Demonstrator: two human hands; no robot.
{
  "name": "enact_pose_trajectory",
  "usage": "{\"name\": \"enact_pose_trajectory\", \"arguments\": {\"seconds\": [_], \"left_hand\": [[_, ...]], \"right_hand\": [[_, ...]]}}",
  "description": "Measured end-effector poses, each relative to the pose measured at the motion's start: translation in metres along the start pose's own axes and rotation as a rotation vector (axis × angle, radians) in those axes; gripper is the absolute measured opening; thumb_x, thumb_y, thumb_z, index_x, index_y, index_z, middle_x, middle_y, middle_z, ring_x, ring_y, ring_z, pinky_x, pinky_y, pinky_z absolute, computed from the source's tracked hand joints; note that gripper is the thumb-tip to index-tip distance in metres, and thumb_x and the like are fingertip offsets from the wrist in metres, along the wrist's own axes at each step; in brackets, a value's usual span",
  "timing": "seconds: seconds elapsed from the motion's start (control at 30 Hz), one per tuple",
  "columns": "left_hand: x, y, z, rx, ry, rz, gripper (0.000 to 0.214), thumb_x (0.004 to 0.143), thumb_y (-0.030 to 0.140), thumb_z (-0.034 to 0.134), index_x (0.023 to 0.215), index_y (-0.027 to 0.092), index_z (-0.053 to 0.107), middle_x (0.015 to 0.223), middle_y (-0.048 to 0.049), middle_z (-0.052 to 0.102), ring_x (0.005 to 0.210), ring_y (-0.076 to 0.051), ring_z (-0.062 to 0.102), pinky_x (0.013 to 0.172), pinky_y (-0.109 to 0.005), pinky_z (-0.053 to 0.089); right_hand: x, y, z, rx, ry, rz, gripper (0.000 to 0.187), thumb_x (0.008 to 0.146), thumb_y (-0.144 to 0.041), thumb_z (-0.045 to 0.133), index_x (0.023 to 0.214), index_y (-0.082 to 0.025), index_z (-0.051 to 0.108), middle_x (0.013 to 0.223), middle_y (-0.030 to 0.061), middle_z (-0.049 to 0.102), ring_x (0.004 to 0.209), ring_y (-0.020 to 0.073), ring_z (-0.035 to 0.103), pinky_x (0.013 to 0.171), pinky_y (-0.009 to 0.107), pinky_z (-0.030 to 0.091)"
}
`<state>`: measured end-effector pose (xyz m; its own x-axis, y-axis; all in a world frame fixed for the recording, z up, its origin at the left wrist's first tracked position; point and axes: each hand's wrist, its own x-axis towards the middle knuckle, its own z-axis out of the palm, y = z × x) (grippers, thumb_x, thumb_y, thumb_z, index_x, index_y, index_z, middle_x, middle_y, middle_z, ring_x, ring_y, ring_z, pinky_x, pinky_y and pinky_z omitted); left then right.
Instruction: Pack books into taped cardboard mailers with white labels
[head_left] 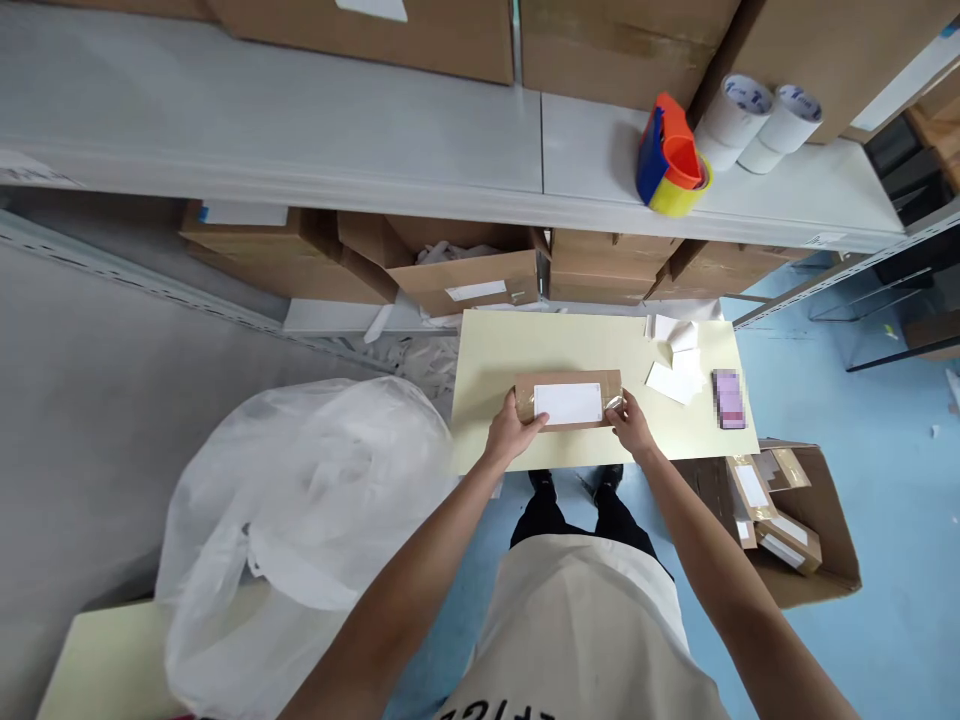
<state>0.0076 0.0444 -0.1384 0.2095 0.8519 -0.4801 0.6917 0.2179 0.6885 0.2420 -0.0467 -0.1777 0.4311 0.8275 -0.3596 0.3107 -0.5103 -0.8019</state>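
Box (568, 402) on the table (540, 340), paper slips (674, 381) to its right, plastic bag (322, 480) to its left, shelf (337, 120) beyond.

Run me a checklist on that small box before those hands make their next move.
1. Both ends held: ok. The left hand grips one end of the small box, the right hand the other.
2. White label facing up: ok.
3. Label print readable: cannot tell; too small from here.
4. Tape on the underside: cannot tell; that face is hidden.
5. Paper slips and phone apart from the box: ok, both lie to its right on the table.
6. Slips stacked neatly: not ok, they lie scattered and overlapping.
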Motion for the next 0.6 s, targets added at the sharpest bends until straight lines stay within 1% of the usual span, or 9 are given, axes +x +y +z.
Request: {"name": "enact_pose_trajectory", "arguments": {"seconds": [0.07, 0.13, 0.17, 0.23, 0.3, 0.37, 0.43, 0.5, 0.6], "left_hand": [[-0.006, 0.006, 0.001, -0.026, 0.027, -0.007, 0.079, 0.073, 0.041, 0.070, 0.141, 0.018, 0.037, 0.129, -0.0130, 0.061, 0.118, -0.033, 0.058, 0.095, -0.042, 0.049], [-0.013, 0.018, 0.005, -0.065, 0.061, 0.020, 0.074, 0.072, 0.039, 0.070, 0.138, 0.021, 0.041, 0.126, -0.0104, 0.063, 0.115, -0.029, 0.061, 0.094, -0.040, 0.050], [-0.018, 0.026, 0.010, -0.086, 0.074, 0.048, 0.071, 0.072, 0.039, 0.070, 0.136, 0.022, 0.042, 0.125, -0.0090, 0.064, 0.112, -0.028, 0.062, 0.094, -0.039, 0.050], [-0.028, 0.048, 0.024, -0.116, 0.075, 0.119, 0.066, 0.073, 0.040, 0.069, 0.132, 0.023, 0.045, 0.123, -0.0073, 0.065, 0.109, -0.025, 0.064, 0.093, -0.037, 0.051], [-0.040, 0.074, 0.046, -0.115, 0.035, 0.184, 0.063, 0.073, 0.042, 0.068, 0.129, 0.022, 0.048, 0.123, -0.0077, 0.065, 0.108, -0.024, 0.064, 0.092, -0.036, 0.051], [-0.053, 0.101, 0.076, -0.080, -0.037, 0.242, 0.062, 0.072, 0.044, 0.068, 0.126, 0.021, 0.049, 0.123, -0.0087, 0.064, 0.108, -0.025, 0.063, 0.091, -0.037, 0.052], [-0.065, 0.128, 0.115, -0.038, -0.130, 0.302, 0.063, 0.071, 0.046, 0.067, 0.126, 0.020, 0.049, 0.124, -0.0097, 0.063, 0.106, -0.026, 0.064, 0.091, -0.038, 0.052], [-0.076, 0.155, 0.160, -0.011, -0.233, 0.370, 0.065, 0.072, 0.048, 0.066, 0.127, 0.020, 0.047, 0.125, -0.0107, 0.062, 0.105, -0.025, 0.064, 0.090, -0.038, 0.052], [-0.091, 0.191, 0.236, 0.031, -0.377, 0.465, 0.067, 0.073, 0.048, 0.066, 0.130, 0.019, 0.046, 0.129, -0.0129, 0.058, 0.109, -0.025, 0.062, 0.090, -0.037, 0.052]], "right_hand": [[-0.004, -0.005, -0.008, 0.044, 0.000, -0.003, 0.070, 0.080, -0.048, 0.058, 0.142, -0.025, 0.037, 0.108, 0.0078, 0.067, 0.089, 0.0211, 0.066, 0.079, 0.041, 0.055], [-0.013, -0.007, -0.025, 0.110, 0.016, 0.004, 0.070, 0.077, -0.048, 0.061, 0.140, -0.025, 0.040, 0.111, 0.0080, 0.067, 0.087, 0.0212, 0.067, 0.077, 0.040, 0.056], [-0.020, -0.006, -0.037, 0.143, 0.027, 0.008, 0.069, 0.077, -0.049, 0.062, 0.139, -0.025, 0.041, 0.113, 0.0088, 0.066, 0.088, 0.0216, 0.068, 0.076, 0.039, 0.057], [-0.039, 0.000, -0.068, 0.178, 0.054, 0.015, 0.068, 0.078, -0.053, 0.060, 0.136, -0.024, 0.042, 0.116, 0.0108, 0.065, 0.089, 0.0227, 0.069, 0.074, 0.038, 0.057], [-0.062, 0.015, -0.106, 0.162, 0.092, 0.021, 0.066, 0.080, -0.057, 0.056, 0.135, -0.023, 0.043, 0.116, 0.0117, 0.065, 0.088, 0.0238, 0.069, 0.072, 0.037, 0.057], [-0.088, 0.037, -0.147, 0.121, 0.155, 0.037, 0.063, 0.081, -0.060, 0.053, 0.133, -0.023, 0.046, 0.111, 0.0109, 0.068, 0.084, 0.0245, 0.069, 0.070, 0.038, 0.057], [-0.115, 0.065, -0.185, 0.103, 0.242, 0.060, 0.061, 0.083, -0.060, 0.052, 0.131, -0.023, 0.049, 0.107, 0.0101, 0.069, 0.082, 0.0254, 0.069, 0.072, 0.040, 0.055], [-0.140, 0.098, -0.219, 0.102, 0.362, 0.073, 0.061, 0.082, -0.060, 0.052, 0.130, -0.022, 0.051, 0.111, 0.0108, 0.068, 0.090, 0.0274, 0.067, 0.079, 0.042, 0.053], [-0.173, 0.150, -0.260, 0.102, 0.588, 0.126, 0.065, 0.081, -0.060, 0.053, 0.133, -0.020, 0.050, 0.120, 0.0127, 0.063, 0.109, 0.0308, 0.059, 0.091, 0.045, 0.048]]}}
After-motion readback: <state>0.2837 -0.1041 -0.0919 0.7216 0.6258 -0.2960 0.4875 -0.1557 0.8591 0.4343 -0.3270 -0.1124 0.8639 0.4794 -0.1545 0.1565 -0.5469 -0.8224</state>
